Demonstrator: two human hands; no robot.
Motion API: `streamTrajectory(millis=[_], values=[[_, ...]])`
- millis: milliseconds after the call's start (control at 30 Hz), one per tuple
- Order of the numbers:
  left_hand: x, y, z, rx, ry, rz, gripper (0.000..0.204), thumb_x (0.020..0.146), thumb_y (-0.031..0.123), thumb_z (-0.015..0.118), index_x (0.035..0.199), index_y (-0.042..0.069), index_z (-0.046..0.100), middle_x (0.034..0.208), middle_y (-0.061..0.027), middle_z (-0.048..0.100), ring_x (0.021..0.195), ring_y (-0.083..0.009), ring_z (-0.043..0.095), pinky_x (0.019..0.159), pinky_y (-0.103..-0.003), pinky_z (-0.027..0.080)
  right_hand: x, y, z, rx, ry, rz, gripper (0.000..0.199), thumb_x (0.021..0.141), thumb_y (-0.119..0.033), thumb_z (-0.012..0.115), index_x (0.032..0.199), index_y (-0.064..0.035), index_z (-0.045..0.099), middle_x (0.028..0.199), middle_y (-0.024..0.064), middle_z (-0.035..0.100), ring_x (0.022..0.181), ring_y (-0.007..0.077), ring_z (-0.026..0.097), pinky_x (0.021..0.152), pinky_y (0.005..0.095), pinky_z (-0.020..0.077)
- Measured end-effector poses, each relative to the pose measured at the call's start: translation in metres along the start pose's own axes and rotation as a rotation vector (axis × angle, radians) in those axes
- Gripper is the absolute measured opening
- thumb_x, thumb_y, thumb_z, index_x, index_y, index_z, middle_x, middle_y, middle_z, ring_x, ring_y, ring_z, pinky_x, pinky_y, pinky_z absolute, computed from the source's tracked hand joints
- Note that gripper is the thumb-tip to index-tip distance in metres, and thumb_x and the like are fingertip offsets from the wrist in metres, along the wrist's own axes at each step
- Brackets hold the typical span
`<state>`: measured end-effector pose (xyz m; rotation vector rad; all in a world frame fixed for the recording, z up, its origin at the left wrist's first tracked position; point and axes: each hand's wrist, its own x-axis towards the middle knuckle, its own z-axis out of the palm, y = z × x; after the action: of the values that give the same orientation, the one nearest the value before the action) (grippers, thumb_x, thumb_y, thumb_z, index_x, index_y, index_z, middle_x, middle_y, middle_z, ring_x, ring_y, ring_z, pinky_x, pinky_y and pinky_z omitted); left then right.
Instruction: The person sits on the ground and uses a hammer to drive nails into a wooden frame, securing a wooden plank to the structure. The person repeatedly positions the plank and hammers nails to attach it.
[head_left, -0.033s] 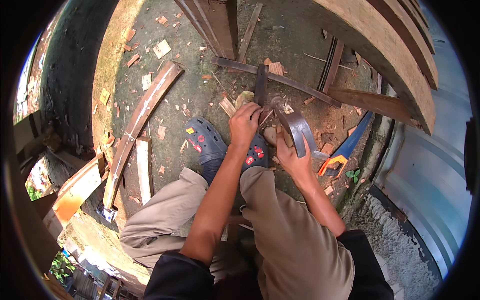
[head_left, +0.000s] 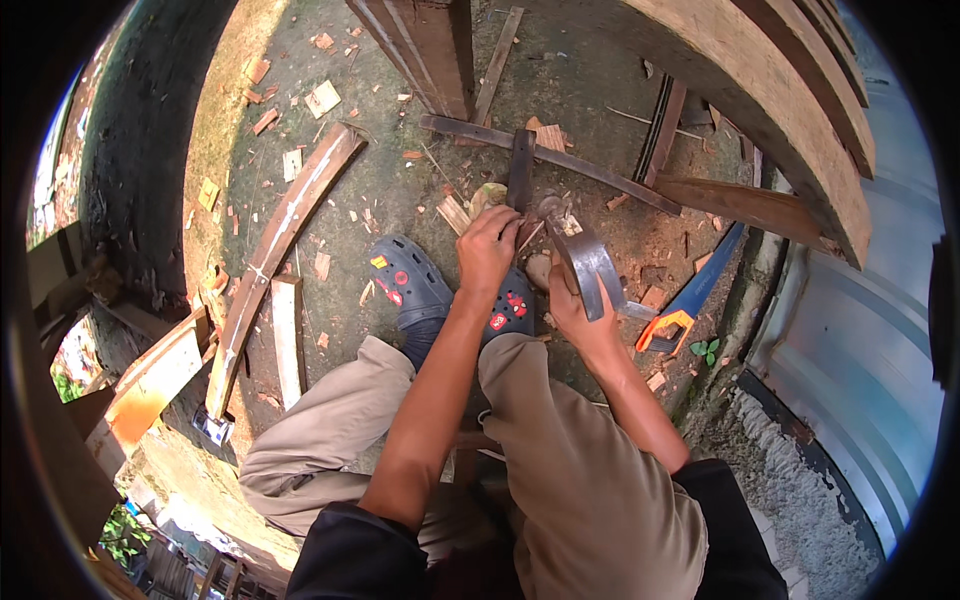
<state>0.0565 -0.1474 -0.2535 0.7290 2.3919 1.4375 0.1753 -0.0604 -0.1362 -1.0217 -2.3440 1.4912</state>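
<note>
My right hand (head_left: 572,308) is closed round the wooden handle of a claw hammer (head_left: 584,252). The steel head is raised above the ground to the right of my left hand, with its claw pointing back toward me. My left hand (head_left: 487,240) has its fingers pinched together at the near end of a short dark wooden bar (head_left: 521,170); what lies between the fingertips is hidden. The short bar meets a long dark wooden strip (head_left: 585,168) at an angle. Beside my left fingers lie a stone-like lump (head_left: 488,197) and a pale wood offcut (head_left: 454,214).
A handsaw (head_left: 702,292) with an orange handle lies at the right, by a metal sheet wall (head_left: 860,370). On the left rests a long plank (head_left: 282,225) with white streaks. Thick beams (head_left: 740,80) arch over the upper right. Wood chips (head_left: 323,98) litter the concrete.
The hammer head has tipped and shifted very slightly, its claw a little lower and nearer to me. My left hand and the wooden pieces stay nearly the same.
</note>
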Motion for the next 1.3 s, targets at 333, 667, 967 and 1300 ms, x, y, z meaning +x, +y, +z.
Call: streamTrajectory(millis=[333,667,967,1300], values=[[0.011,-0.002,-0.003,-0.376,0.097,-0.367,0.013,0.091,0.006,0.074,0.1,-0.004,0.074,0.094,-0.0052,0.073,0.085,-0.008,0.065,0.076,-0.025,0.053,0.014,-0.003,-0.015,0.001,0.227,-0.044,0.025,0.089,-0.011,0.067,0.109,0.003,0.066,0.1,0.0245,0.07,0.093,0.0425,0.069,0.078,0.0446,0.0528],[0.012,-0.02,0.006,-0.588,0.069,-0.426,0.025,0.094,0.007,0.072,0.112,-0.008,0.065,0.098,-0.0097,0.073,0.087,-0.0101,0.067,0.079,-0.024,0.053,-0.027,0.037,-0.013,-0.101,-0.072,0.483,0.024,0.093,-0.018,0.066,0.105,0.0035,0.064,0.084,0.0141,0.067,0.079,0.0183,0.06,0.074,0.0368,0.0497],[0.019,-0.009,0.007,-0.037,0.181,-0.154,0.043,0.09,0.02,0.074,0.123,-0.004,0.059,0.098,-0.0153,0.068,0.087,-0.0284,0.067,0.084,-0.039,0.053,-0.027,0.054,0.003,0.001,0.046,0.452,0.035,0.094,-0.03,0.066,0.102,0.0037,0.063,0.082,0.0236,0.067,0.079,0.0384,0.068,0.071,0.0436,0.0508],[0.024,0.004,0.01,0.112,-0.333,-0.385,0.063,0.081,0.029,0.079,0.128,-0.006,0.057,0.111,-0.0285,0.069,0.104,-0.0399,0.069,0.088,-0.045,0.053,-0.021,0.048,-0.001,0.034,-0.012,0.522,0.035,0.095,-0.029,0.066,0.106,0.0041,0.063,0.079,0.0204,0.067,0.078,0.0309,0.069,0.071,0.0424,0.0514]])
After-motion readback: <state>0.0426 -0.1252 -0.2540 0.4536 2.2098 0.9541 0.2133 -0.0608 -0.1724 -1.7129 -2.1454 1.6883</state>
